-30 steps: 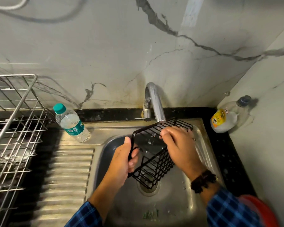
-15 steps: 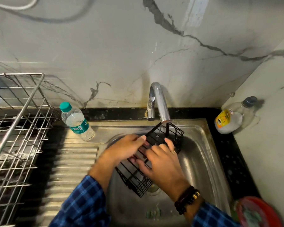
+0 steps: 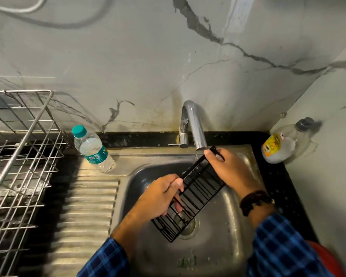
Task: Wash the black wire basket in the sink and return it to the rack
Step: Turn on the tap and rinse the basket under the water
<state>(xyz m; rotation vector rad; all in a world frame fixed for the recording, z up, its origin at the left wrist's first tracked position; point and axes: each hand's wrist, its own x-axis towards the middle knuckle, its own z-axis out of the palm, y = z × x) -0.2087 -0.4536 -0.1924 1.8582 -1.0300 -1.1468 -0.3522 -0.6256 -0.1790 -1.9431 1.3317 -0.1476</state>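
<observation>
matt black wire basket [image 3: 196, 194]; dull brushed steel sink [image 3: 224, 226]; shiny chrome tap [image 3: 195, 124]; clear plastic bottle [image 3: 94, 149]; polished marble wall [image 3: 148, 56].

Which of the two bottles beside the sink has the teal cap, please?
The water bottle left of the tap; the yellow-labelled bottle in the right corner has a dark cap.

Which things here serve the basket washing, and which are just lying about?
In use: black wire basket, left hand, right hand, steel sink, chrome tap, silver wire dish rack.
Lying about: teal-capped plastic water bottle, yellow-labelled clear bottle, red round object.
</observation>
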